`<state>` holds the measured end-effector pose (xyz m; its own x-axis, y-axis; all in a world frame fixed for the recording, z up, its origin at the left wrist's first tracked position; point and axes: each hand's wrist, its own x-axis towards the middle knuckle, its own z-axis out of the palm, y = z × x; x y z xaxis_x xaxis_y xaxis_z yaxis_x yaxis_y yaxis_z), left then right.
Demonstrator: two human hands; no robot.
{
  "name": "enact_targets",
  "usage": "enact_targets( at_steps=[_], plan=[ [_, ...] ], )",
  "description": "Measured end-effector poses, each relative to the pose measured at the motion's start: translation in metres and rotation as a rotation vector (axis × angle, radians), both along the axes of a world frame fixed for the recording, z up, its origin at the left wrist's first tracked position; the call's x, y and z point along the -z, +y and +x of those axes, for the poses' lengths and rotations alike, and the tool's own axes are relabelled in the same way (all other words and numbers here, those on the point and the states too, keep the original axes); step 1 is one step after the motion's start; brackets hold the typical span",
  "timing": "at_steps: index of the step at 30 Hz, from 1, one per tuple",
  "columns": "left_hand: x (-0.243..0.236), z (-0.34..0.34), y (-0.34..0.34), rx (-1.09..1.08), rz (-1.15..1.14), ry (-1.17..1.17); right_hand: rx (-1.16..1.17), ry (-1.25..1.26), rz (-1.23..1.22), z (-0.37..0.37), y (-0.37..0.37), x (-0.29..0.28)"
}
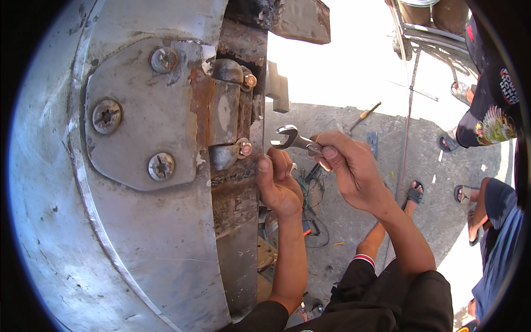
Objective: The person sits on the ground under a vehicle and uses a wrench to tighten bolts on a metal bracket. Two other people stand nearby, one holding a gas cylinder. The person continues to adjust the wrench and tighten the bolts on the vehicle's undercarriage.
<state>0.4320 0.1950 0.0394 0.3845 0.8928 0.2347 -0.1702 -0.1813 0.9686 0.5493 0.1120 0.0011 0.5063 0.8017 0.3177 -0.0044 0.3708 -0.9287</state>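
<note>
My right hand (354, 171) grips an open-end wrench (301, 142) between thumb and fingers, its jaw pointing left toward the metal panel. The jaw stands apart from the bolts. My left hand (283, 188) is closed beside the panel's edge, thumb against curled fingers. A small shiny end shows behind those fingers; what they hold is hidden. To the left of my hands, a lower copper-coloured bolt (244, 148) and an upper copper-coloured bolt (250, 81) sit in the hinge (224, 116). A grey hinge plate (138, 119) carries three large screws.
A curved grey metal door or panel (160, 238) fills the left side. On the concrete floor (354, 271) lie a wooden-handled tool (365, 117), a blue flat piece (372, 145) and cables (316, 193). Other people's sandalled feet (449, 143) are at the right.
</note>
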Motion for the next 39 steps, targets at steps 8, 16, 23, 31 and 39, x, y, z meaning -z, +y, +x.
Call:
enact_targets(
  at_steps=[8,16,23,31,39],
  plan=[
    [0.000,0.007,-0.010,-0.158,0.034,0.003,0.209,-0.514,0.060,0.055,0.030,-0.019],
    [-0.003,-0.002,-0.013,0.050,0.033,0.010,0.172,-0.660,0.229,0.070,0.045,-0.024],
    [-0.005,-0.002,-0.019,0.032,0.030,-0.037,0.200,-0.635,0.276,0.058,0.045,-0.020],
    [-0.002,0.000,-0.023,0.042,0.062,-0.019,0.231,-0.916,0.290,0.072,0.045,-0.016],
    [-0.003,0.003,-0.022,-0.082,0.037,0.018,0.117,-0.326,0.213,0.011,0.030,-0.002]
  ],
)
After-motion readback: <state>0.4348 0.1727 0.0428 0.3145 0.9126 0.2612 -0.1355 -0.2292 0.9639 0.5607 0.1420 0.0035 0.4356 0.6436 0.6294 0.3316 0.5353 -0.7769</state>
